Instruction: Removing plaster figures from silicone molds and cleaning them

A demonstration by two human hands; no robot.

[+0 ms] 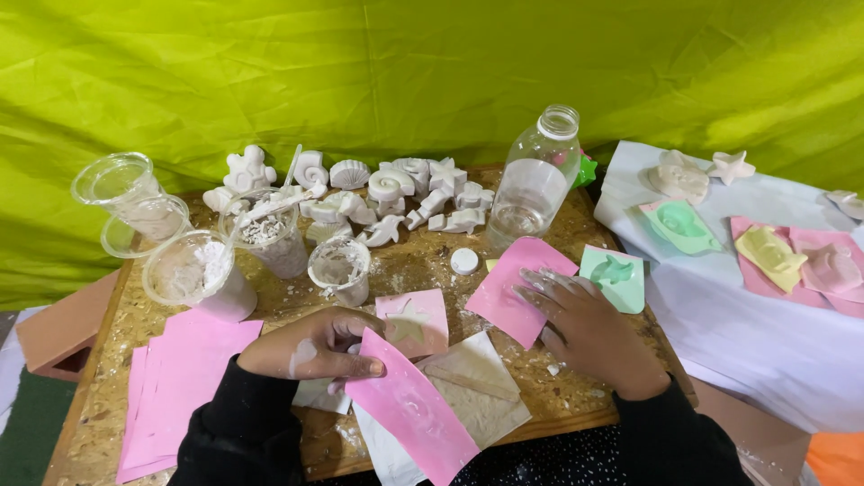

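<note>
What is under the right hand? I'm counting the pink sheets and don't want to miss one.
The right hand lies flat on one pink sheet, which rests on the chipboard table. Whether anything lies beneath that sheet is covered, so it cannot be seen.

Both arms come in wearing long black sleeves (238,423), snug right down to the wrists, plain and unmarked. The left hand (310,351) carries a pale streak of white powder across its back. The right hand (589,328) is bare too, fingertips dusted white. No rings, no watch, no gloves on show.
</note>
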